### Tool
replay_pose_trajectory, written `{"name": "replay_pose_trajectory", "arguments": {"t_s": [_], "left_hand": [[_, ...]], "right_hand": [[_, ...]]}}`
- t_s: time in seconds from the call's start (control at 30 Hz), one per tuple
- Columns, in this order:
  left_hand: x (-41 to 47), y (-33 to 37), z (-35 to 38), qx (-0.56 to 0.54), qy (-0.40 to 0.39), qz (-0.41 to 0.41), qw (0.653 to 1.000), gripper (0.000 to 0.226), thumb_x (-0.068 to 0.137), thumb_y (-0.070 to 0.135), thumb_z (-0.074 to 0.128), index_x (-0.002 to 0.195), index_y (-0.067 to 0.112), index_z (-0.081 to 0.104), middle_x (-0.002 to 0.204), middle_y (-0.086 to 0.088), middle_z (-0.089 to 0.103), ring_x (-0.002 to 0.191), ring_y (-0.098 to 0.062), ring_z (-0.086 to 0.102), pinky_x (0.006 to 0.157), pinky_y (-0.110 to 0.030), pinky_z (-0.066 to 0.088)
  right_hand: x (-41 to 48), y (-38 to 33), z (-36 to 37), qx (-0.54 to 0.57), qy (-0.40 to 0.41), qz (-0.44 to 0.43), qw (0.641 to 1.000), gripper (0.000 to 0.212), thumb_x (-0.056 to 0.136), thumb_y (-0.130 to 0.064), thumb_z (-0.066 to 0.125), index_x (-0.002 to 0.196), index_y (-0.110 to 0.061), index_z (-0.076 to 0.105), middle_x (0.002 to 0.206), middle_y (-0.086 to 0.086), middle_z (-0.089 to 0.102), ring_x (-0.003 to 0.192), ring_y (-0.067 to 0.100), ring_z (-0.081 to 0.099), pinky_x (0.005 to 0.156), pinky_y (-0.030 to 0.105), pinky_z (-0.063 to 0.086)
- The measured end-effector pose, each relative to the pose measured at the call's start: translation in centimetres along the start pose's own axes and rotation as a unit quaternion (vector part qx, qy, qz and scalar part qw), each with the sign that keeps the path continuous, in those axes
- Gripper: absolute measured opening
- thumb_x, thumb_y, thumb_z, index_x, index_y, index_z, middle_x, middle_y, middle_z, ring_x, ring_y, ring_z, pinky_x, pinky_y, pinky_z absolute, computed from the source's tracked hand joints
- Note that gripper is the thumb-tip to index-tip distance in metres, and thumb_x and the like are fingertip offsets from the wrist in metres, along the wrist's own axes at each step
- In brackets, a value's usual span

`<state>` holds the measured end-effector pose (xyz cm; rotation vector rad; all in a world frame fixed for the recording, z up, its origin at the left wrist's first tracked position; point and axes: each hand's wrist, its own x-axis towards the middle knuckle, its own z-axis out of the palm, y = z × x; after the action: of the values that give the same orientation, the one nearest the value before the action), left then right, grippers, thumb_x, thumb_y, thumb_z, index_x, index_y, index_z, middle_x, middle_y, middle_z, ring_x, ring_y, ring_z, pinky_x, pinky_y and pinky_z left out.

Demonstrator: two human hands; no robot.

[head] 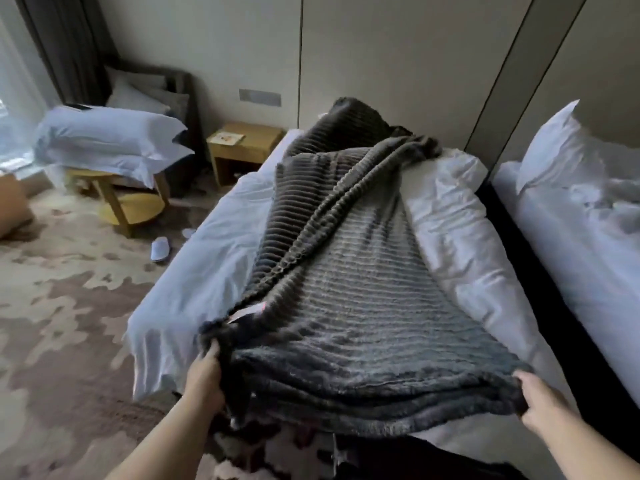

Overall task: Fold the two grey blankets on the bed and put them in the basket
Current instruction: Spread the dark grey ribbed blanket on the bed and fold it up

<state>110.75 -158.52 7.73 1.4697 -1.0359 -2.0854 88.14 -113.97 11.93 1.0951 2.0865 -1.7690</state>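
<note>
A ribbed grey blanket (349, 282) stretches lengthwise down the white bed (207, 271), folded over itself along its left side, its far end bunched near the wall. My left hand (206, 374) grips its near left corner at the foot of the bed. My right hand (540, 403) grips the near right corner. The near edge is lifted a little above the mattress between my hands. A small pink label (247, 311) shows near the left corner. I cannot tell whether a second blanket lies in the dark bunch at the far end. No basket is in view.
A second white bed (571, 254) with a pillow (550, 150) stands to the right across a dark gap. On the left are a wooden nightstand (242, 150), a round wooden table (128, 199) stacked with pillows, an armchair, white slippers (160, 249) and patterned carpet.
</note>
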Motion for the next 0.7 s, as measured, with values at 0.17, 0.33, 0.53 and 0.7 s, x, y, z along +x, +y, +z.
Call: {"name": "replay_pose_trajectory", "arguments": {"t_s": [0.17, 0.33, 0.53, 0.7], "left_hand": [[-1.7, -3.7, -2.2, 0.105, -0.041, -0.156, 0.981, 0.037, 0.092, 0.024, 0.06, 0.116, -0.004, 0.061, 0.098, -0.022, 0.064, 0.077, -0.031, 0.059, 0.084, -0.046, 0.05], [-3.8, -4.0, -1.5, 0.094, -0.038, -0.114, 0.988, 0.026, 0.089, 0.022, 0.066, 0.098, -0.002, 0.065, 0.091, -0.022, 0.069, 0.077, -0.036, 0.066, 0.079, -0.053, 0.055], [-6.9, -2.9, 0.2, 0.065, -0.086, -0.022, 0.994, 0.015, 0.091, 0.019, 0.063, 0.089, 0.004, 0.068, 0.075, -0.014, 0.073, 0.065, -0.028, 0.07, 0.064, -0.038, 0.058], [-9.5, -2.0, 0.5, 0.072, -0.185, 0.055, 0.979, 0.047, 0.07, -0.015, 0.064, 0.11, 0.01, 0.063, 0.095, -0.016, 0.073, 0.087, -0.03, 0.071, 0.071, -0.038, 0.058]], "right_hand": [[-0.5, 3.6, 1.1, -0.217, -0.042, 0.014, 0.975, 0.026, 0.085, -0.006, 0.061, 0.109, 0.003, 0.055, 0.101, 0.019, 0.057, 0.081, 0.036, 0.059, 0.066, 0.039, 0.048], [-5.5, 3.8, 7.2, -0.506, -0.101, -0.088, 0.852, 0.01, 0.085, -0.008, 0.056, 0.088, -0.003, 0.048, 0.089, 0.015, 0.052, 0.08, 0.026, 0.048, 0.068, 0.03, 0.036], [-19.2, 5.8, 18.8, -0.356, -0.457, -0.291, 0.762, 0.019, 0.088, -0.023, 0.064, 0.107, -0.021, 0.065, 0.099, -0.005, 0.063, 0.09, 0.006, 0.057, 0.072, 0.01, 0.041], [-23.8, 9.1, 23.3, -0.337, -0.532, -0.299, 0.717, 0.053, 0.082, -0.032, 0.07, 0.131, -0.022, 0.054, 0.126, -0.005, 0.059, 0.118, 0.014, 0.055, 0.103, 0.029, 0.043]]}}
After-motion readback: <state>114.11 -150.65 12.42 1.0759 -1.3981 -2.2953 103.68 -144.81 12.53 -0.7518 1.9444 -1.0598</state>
